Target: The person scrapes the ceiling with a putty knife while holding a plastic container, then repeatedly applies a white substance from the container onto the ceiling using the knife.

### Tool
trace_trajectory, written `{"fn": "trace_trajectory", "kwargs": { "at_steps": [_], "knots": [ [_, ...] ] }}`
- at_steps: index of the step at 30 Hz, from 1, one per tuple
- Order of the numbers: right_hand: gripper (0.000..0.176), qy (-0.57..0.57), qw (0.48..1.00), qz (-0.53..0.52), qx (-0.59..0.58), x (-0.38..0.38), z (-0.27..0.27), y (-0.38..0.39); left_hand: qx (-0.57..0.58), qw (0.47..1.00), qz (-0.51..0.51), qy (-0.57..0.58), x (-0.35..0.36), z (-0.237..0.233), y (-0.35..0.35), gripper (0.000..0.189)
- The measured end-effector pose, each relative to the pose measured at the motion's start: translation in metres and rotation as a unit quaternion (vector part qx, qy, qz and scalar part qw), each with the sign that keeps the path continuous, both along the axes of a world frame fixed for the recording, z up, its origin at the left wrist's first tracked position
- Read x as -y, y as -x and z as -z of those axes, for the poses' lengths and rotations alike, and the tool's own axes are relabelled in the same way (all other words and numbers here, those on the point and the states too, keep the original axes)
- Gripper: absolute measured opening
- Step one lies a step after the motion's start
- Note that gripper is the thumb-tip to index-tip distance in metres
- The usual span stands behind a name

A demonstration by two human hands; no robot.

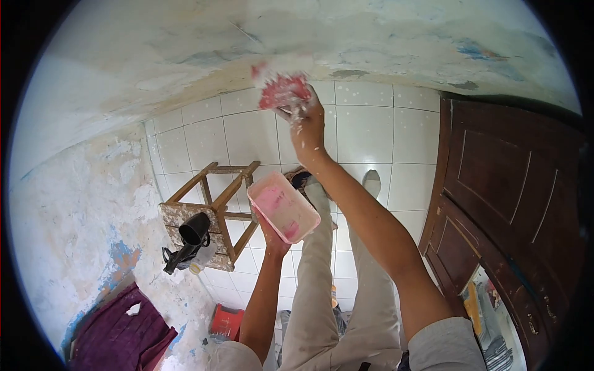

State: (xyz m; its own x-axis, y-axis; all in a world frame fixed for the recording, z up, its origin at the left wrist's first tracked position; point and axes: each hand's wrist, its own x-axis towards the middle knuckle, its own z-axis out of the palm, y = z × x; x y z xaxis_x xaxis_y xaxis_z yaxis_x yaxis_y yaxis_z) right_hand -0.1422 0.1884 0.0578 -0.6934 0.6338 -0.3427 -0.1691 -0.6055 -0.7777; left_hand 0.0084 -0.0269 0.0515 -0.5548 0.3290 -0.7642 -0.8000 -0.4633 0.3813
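My right hand (pixel 307 120) is closed round a red tool (pixel 284 91) smeared with white paste, held up against the lower part of the patchy wall (pixel 204 37). The tool's far edge is blurred. White splashes cover the fingers and wrist. Lower and to the left, my left hand (pixel 272 234) grips the side of a pink rectangular tub (pixel 284 207) from below. Pink and whitish smears line the tub's inside.
A paint-spattered wooden stool (pixel 221 216) stands at left, bearing a black cup (pixel 194 229) and a plastic bag. Purple cloth (pixel 120 331) lies lower left, near a red object (pixel 226 323). Dark wooden cabinet doors (pixel 495 167) line the right. White tiles (pixel 364 133) cover the floor.
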Motion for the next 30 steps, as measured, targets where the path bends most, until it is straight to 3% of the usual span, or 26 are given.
{"fn": "trace_trajectory", "kwargs": {
  "at_steps": [2,4,6,8,9,10,11,13,16,18,22,23,26,27,28,30],
  "knots": [
    [0.03,0.139,0.989,0.04,0.03,-0.007,0.038,-0.008,-0.001,1.0,0.003,0.007,0.003,0.0,0.0,0.079],
    [0.019,0.205,0.975,-0.012,0.079,-0.037,0.098,-0.012,-0.001,1.0,0.001,0.01,0.005,0.0,0.0,0.079],
    [0.013,0.232,0.972,-0.032,0.022,-0.069,0.135,-0.014,-0.003,1.0,0.0,0.013,0.006,0.0,0.001,0.079],
    [0.02,0.227,0.973,-0.025,0.021,-0.098,0.152,-0.001,-0.002,1.0,0.001,0.016,0.007,0.0,0.002,0.079],
    [0.031,0.193,0.98,0.035,0.033,-0.098,0.151,0.014,-0.001,1.0,0.001,0.016,0.006,0.0,0.001,0.079],
    [0.034,0.001,0.999,0.017,0.027,-0.095,0.147,0.028,0.001,1.0,0.001,0.017,0.007,0.0,0.0,0.079],
    [0.032,0.027,0.999,0.025,0.027,-0.094,0.142,0.039,0.001,1.0,0.002,0.017,0.006,0.0,-0.001,0.079],
    [0.032,0.032,0.996,0.048,0.068,-0.067,0.07,0.056,0.002,1.0,0.001,0.016,0.006,0.0,-0.003,0.08],
    [0.041,0.028,0.998,0.043,0.042,-0.024,0.004,0.052,0.003,1.0,0.004,0.018,0.006,0.0,-0.004,0.08],
    [0.03,0.043,0.998,0.038,-0.004,0.0,-0.01,0.033,0.002,1.0,0.006,0.017,0.006,0.0,-0.004,0.08],
    [0.018,0.12,0.987,0.1,-0.038,0.012,0.01,0.012,-0.001,1.0,0.007,0.018,0.008,0.0,-0.003,0.081],
    [0.017,0.15,0.986,0.067,-0.017,0.001,0.021,0.002,-0.002,1.0,0.005,0.018,0.009,0.0,-0.003,0.081],
    [0.017,0.281,0.956,0.069,0.058,-0.045,0.107,-0.009,-0.005,1.0,0.003,0.017,0.012,0.002,-0.002,0.081],
    [0.019,0.28,0.959,0.048,0.02,-0.059,0.127,-0.013,-0.007,1.0,0.003,0.016,0.013,0.002,-0.001,0.081],
    [0.021,0.246,0.965,0.059,0.065,-0.071,0.142,-0.003,-0.008,1.0,0.004,0.016,0.014,0.002,-0.002,0.081],
    [0.017,0.312,0.941,0.127,0.032,-0.095,0.113,0.016,-0.009,1.0,0.005,0.017,0.016,0.002,-0.002,0.081]
  ]
}}
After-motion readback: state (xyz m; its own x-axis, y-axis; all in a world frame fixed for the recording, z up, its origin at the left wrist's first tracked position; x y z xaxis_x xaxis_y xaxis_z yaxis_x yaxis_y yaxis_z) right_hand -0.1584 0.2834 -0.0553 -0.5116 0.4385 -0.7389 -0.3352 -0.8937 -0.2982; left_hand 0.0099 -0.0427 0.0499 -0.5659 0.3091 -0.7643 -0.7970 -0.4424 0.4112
